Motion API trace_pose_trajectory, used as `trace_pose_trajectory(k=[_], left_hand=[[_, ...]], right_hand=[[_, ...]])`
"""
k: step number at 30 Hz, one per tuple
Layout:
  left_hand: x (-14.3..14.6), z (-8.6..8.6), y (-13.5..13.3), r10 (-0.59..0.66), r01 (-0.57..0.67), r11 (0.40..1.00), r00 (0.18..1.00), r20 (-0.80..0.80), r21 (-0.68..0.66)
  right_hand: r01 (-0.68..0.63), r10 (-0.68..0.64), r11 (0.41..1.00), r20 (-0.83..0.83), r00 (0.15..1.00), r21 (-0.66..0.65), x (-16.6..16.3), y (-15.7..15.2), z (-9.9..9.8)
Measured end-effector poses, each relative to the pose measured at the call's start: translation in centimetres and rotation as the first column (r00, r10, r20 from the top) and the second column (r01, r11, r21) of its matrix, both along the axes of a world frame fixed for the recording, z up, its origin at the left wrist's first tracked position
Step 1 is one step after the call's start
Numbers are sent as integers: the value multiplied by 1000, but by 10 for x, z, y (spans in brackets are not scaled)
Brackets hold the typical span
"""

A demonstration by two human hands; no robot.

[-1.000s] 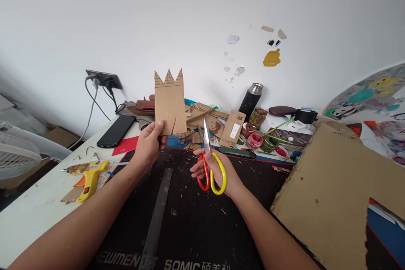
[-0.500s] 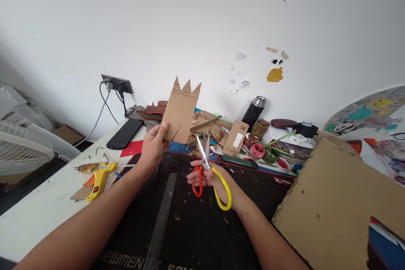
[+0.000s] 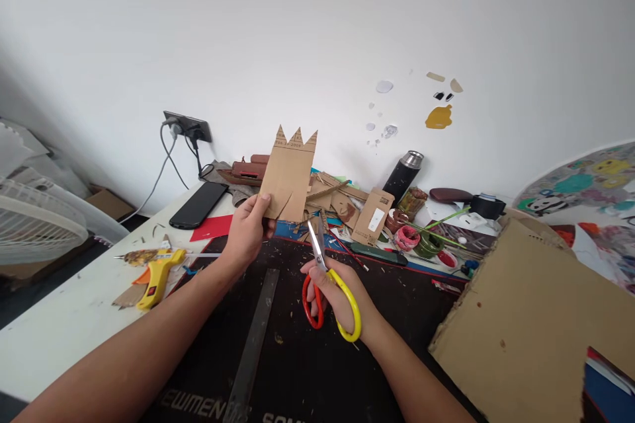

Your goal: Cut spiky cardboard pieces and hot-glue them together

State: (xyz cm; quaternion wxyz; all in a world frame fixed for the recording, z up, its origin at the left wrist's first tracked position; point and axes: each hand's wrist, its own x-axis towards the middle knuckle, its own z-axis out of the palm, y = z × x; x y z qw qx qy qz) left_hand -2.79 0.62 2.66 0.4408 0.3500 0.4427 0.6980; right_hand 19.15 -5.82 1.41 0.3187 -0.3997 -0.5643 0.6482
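Note:
My left hand (image 3: 249,225) pinches the lower left edge of a brown cardboard piece (image 3: 288,175), holding it up above the table. Three pointed teeth run along its top, and a slanted slit cuts in from its bottom edge. My right hand (image 3: 342,291) is closed around scissors (image 3: 350,307) with one red and one yellow handle. Their blades stand slightly apart and point up, just below the cardboard's lower right corner without visibly touching it. Beneath both hands lies a black mat (image 3: 307,363) with a metal ruler (image 3: 255,337) on it.
On the left are a yellow hot glue gun (image 3: 159,277), a black phone (image 3: 198,205) and a white fan (image 3: 40,211). Cardboard scraps (image 3: 332,195), paint pots (image 3: 407,238) and a black flask (image 3: 404,172) line the wall. A large cardboard sheet (image 3: 530,310) covers the right side.
My right hand has lowered the scissors a little and its fingers have curled in around the handles. The blades have come closer together. The cardboard has shifted slightly right and stands more upright.

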Motion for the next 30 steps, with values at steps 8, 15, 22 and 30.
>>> trace_pose_trajectory(k=[8, 15, 22, 30], left_hand=[[10, 5, -9, -8, 7, 1000, 998, -68, -19], [12, 7, -18, 6, 1, 999, 979, -202, 34], [17, 11, -28, 49, -18, 995, 943, -329, 96], [22, 14, -30, 34, -5, 996, 942, -335, 86]], right_hand=[[8, -10, 997, 31, 999, 72, -2, -5, 0], [-2, -1, 996, 32, 999, 91, -2, -7, -3], [-2, -2, 995, 40, 999, 96, -3, -8, -4], [13, -20, 994, 64, 998, 105, -4, -8, -4]])
